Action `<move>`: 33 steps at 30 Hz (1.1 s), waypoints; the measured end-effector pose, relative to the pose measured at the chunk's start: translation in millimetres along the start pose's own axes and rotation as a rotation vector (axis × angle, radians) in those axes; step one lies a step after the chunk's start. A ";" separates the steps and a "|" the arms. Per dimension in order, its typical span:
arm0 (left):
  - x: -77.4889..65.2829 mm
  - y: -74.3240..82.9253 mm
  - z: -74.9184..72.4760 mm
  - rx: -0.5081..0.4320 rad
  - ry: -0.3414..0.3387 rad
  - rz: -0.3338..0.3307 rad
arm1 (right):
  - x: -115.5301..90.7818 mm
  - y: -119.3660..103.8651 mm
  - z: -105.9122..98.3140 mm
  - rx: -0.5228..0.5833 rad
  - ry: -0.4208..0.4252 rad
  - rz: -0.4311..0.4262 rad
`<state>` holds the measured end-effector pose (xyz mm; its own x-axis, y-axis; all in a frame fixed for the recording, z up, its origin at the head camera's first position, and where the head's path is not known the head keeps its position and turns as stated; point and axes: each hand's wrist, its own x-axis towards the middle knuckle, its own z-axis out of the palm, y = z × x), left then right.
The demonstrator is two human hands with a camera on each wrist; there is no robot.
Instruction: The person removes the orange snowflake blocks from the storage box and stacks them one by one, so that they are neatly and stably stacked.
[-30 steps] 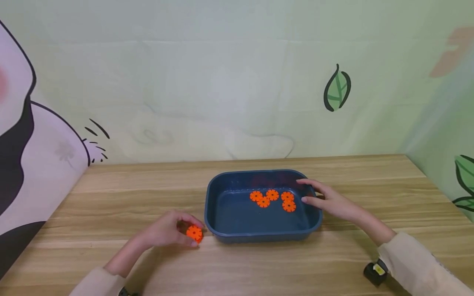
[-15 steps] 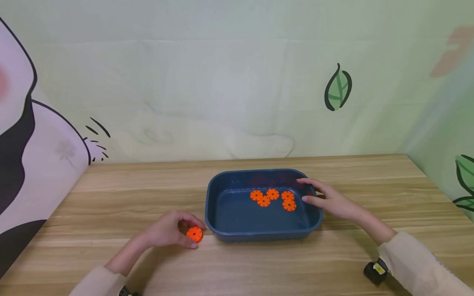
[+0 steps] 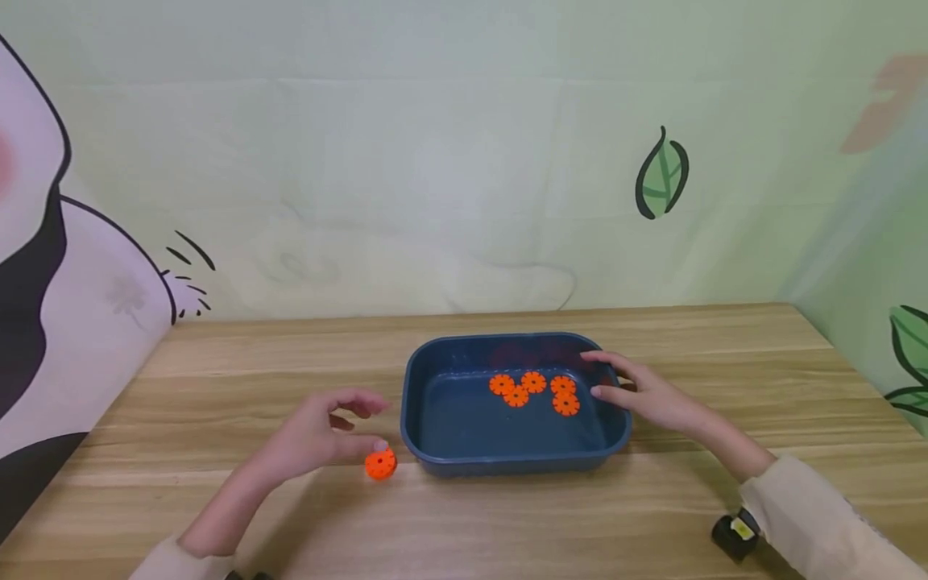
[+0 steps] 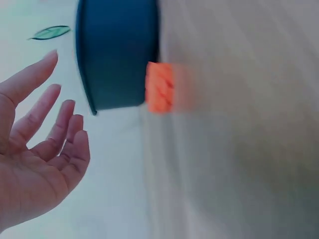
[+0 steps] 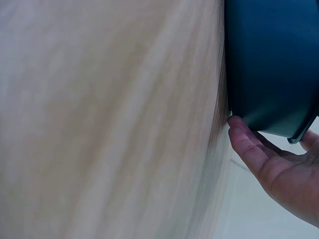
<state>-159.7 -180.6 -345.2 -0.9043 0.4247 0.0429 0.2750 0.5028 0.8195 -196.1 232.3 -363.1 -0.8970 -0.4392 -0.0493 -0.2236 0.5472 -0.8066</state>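
Note:
A small stack of orange notched plastic discs (image 3: pixel 380 464) stands on the table just left of the blue bin (image 3: pixel 515 465). My left hand (image 3: pixel 319 435) hovers behind and left of the stack, fingers spread and holding nothing. In the left wrist view the same disc stack (image 4: pixel 160 88) sits by the bin's wall, apart from the left hand (image 4: pixel 42 149). My right hand (image 3: pixel 652 395) grips the bin's right rim, with thumb and index finger reaching over it. Its other fingers (image 5: pixel 251 152) lie against the outer wall. Several orange discs (image 3: pixel 516 395) lie flat inside the bin.
The wooden table (image 3: pixel 275 362) runs back to a pale green printed wall cloth (image 3: pixel 435 161). A black wrist camera (image 3: pixel 735 537) hangs below the right sleeve, close over the table.
My left hand has let go of the disc stack and lifted up and back from it. The stack stays beside the bin. My right hand and the bin have not moved.

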 end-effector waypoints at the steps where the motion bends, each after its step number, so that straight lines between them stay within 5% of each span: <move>1: 1.1 3.8 1.0 -0.005 0.019 0.002 | -0.2 0.0 -0.2 -0.002 0.001 -0.003; 13: 34.4 31.8 32.7 -0.094 0.067 0.076 | -0.5 0.0 -1.9 -0.004 0.005 -0.017; 27: 80.1 43.5 73.7 -0.051 0.001 0.163 | 1.5 2.4 -2.4 -0.008 0.015 -0.013; 33: 95.9 41.1 84.5 0.006 -0.073 0.115 | 0.2 1.1 -1.0 -0.008 0.004 -0.036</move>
<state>-207.6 -55.5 -355.7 -0.8404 0.5337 0.0943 0.3776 0.4518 0.8082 -196.9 233.5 -363.4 -0.8899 -0.4559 -0.0174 -0.2590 0.5362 -0.8034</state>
